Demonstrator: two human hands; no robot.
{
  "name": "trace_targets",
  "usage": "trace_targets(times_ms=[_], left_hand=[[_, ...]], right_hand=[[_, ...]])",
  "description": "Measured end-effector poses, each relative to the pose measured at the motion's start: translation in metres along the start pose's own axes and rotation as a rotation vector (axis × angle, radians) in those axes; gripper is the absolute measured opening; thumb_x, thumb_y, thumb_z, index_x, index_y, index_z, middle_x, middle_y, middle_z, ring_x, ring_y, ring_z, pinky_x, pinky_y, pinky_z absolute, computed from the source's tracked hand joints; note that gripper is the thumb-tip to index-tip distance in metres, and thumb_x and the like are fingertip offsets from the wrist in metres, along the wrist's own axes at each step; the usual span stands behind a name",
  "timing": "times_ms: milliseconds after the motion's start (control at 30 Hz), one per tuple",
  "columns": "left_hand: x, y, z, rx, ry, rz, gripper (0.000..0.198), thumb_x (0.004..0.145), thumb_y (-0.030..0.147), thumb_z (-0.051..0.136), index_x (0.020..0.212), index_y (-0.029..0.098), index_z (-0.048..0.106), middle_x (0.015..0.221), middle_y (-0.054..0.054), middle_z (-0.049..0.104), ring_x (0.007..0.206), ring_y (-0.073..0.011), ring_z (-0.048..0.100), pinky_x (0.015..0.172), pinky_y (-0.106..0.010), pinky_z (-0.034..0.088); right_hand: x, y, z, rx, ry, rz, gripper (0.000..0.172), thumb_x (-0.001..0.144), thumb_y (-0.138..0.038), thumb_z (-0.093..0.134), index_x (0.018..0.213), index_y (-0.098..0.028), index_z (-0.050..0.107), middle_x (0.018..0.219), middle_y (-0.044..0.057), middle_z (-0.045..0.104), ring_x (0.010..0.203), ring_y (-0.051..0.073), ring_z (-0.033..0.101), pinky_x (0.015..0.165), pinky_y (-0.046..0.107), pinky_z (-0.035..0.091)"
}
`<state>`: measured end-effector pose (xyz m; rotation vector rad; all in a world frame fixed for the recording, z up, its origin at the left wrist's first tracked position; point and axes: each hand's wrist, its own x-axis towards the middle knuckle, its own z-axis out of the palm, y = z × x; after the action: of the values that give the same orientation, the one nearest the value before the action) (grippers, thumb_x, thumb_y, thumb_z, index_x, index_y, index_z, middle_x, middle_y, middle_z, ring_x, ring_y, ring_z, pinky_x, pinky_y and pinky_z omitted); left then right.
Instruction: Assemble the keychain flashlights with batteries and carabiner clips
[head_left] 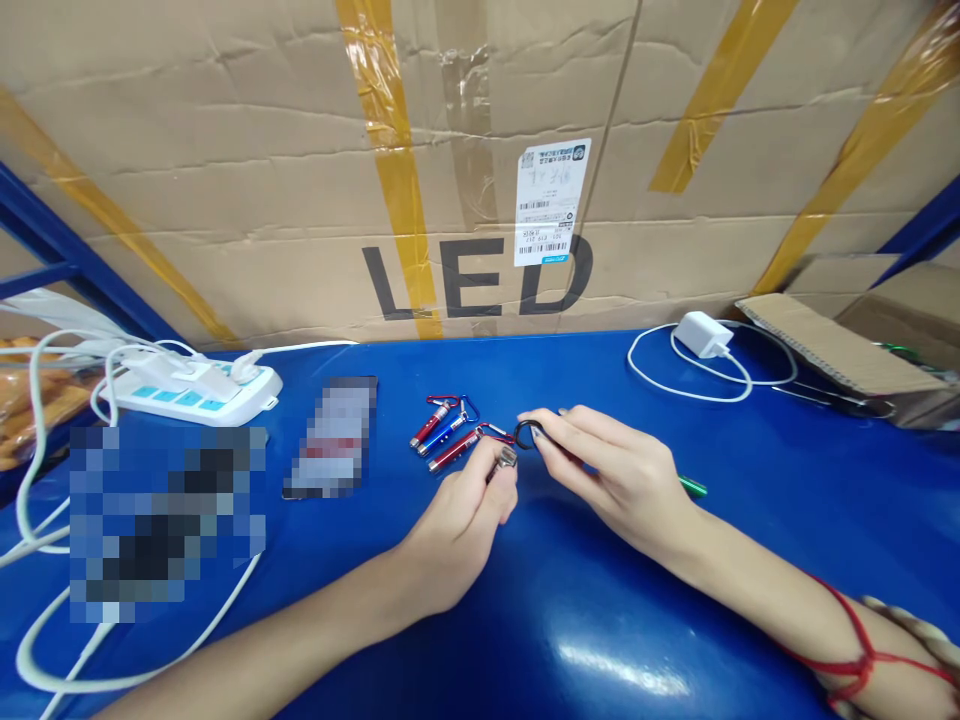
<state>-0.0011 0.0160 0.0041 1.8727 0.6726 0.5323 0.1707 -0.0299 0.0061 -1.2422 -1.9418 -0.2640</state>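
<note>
My left hand (pixel 461 520) is closed in a pinch on a small silver cylinder (pixel 508 459), a tiny flashlight part. My right hand (pixel 607 475) pinches a small black ring (pixel 523 433) just above that silver piece, fingertips nearly touching the left hand's. A green pen-like piece (pixel 694 487) sticks out from behind the right hand. Just left of the hands lie three little keychain flashlights: a red one (pixel 429 426), a blue one (pixel 442 434) and a dark red one (pixel 454 450), with clips attached.
A white power strip (pixel 196 390) with cables sits at the left. A white charger (pixel 702 334) with a looped cord lies at the right back. A big cardboard box marked LED (pixel 480 160) stands behind the blue table (pixel 525 620). Corrugated cardboard (pixel 832 345) lies far right.
</note>
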Motion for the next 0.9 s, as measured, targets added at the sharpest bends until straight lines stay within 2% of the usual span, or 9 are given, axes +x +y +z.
trace_targets(times_ms=[167,267,400,533,700,900], left_hand=[[-0.0001,-0.0008,-0.0006,0.028,-0.050,0.080,0.030,0.096,0.032,0.023,0.076,0.020,0.042,0.063,0.002,0.042,0.058,-0.0131,0.040,0.058,-0.026,0.033],[-0.0004,-0.0011,-0.0002,0.028,-0.046,0.077,0.032,0.096,0.031,0.023,0.071,0.020,0.040,0.062,0.002,0.042,0.056,-0.0126,0.039,0.056,-0.026,0.032],[-0.0009,-0.0030,0.0014,-0.024,-0.031,0.058,0.028,0.096,0.031,0.023,0.077,0.020,0.041,0.062,0.003,0.042,0.055,-0.0120,0.037,0.055,-0.026,0.031],[-0.0018,-0.0038,0.0022,-0.076,-0.017,0.038,0.028,0.097,0.035,0.022,0.080,0.021,0.040,0.063,0.003,0.042,0.056,-0.0117,0.037,0.055,-0.026,0.030],[-0.0010,-0.0028,0.0024,-0.108,0.022,0.024,0.029,0.096,0.035,0.023,0.080,0.020,0.041,0.061,0.004,0.040,0.056,-0.0117,0.037,0.053,-0.025,0.029],[0.0037,-0.0014,0.0003,0.023,0.091,0.021,0.025,0.095,0.031,0.026,0.084,0.020,0.045,0.062,0.004,0.044,0.056,-0.0116,0.041,0.055,-0.024,0.033]], right_hand=[[-0.0026,-0.0013,0.0010,-0.003,-0.036,-0.042,0.028,0.095,-0.023,0.039,0.114,-0.017,0.058,0.088,0.006,0.066,0.078,0.015,0.062,0.077,0.028,0.054],[-0.0028,-0.0031,0.0016,0.021,-0.042,-0.057,0.028,0.095,-0.022,0.038,0.115,-0.015,0.057,0.084,0.006,0.064,0.075,0.014,0.061,0.072,0.026,0.054],[-0.0024,-0.0044,0.0019,0.049,-0.080,-0.066,0.028,0.095,-0.019,0.038,0.116,-0.012,0.055,0.086,0.007,0.063,0.078,0.014,0.060,0.073,0.026,0.053],[-0.0029,-0.0042,0.0021,0.044,-0.083,-0.039,0.027,0.095,-0.019,0.037,0.115,-0.014,0.055,0.091,0.008,0.063,0.085,0.017,0.060,0.078,0.028,0.052],[-0.0029,-0.0046,0.0029,0.091,-0.086,0.002,0.026,0.094,-0.019,0.038,0.114,-0.016,0.055,0.092,0.007,0.062,0.083,0.016,0.058,0.077,0.028,0.051],[0.0011,-0.0021,0.0007,0.080,-0.198,0.066,0.031,0.096,-0.023,0.036,0.122,-0.015,0.049,0.089,0.006,0.059,0.082,0.016,0.057,0.072,0.027,0.050]])
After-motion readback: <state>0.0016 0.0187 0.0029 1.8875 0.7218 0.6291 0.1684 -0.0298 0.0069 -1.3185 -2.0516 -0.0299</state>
